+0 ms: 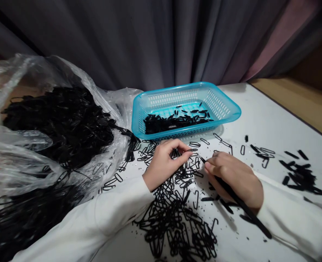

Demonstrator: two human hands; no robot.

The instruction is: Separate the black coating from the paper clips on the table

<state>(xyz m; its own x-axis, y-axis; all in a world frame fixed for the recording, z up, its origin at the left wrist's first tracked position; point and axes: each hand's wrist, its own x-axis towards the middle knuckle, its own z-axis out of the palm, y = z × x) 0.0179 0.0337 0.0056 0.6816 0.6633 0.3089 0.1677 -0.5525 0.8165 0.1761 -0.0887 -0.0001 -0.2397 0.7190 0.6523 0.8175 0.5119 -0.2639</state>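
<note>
My left hand [165, 160] pinches a small dark oblong piece [194, 150] between thumb and forefinger, its tip pointing right. Closed around a slim black pen-like tool [244, 206] is my right hand [231, 176]; the tool's pointed tip is near that piece, but I cannot tell whether they touch. Beneath and in front of both hands lies a spread of thin black loop-shaped frames [177, 233]. Just behind the hands a blue slotted plastic basket [186, 87] contains a layer of small black oblong pieces [163, 123].
On the left, a clear plastic bag [95, 80] gapes around a heap of black strips [59, 123]. A small pile of black pieces [302, 176] lies on the white table [270, 116] at right. A dark curtain [139, 43] hangs behind the table.
</note>
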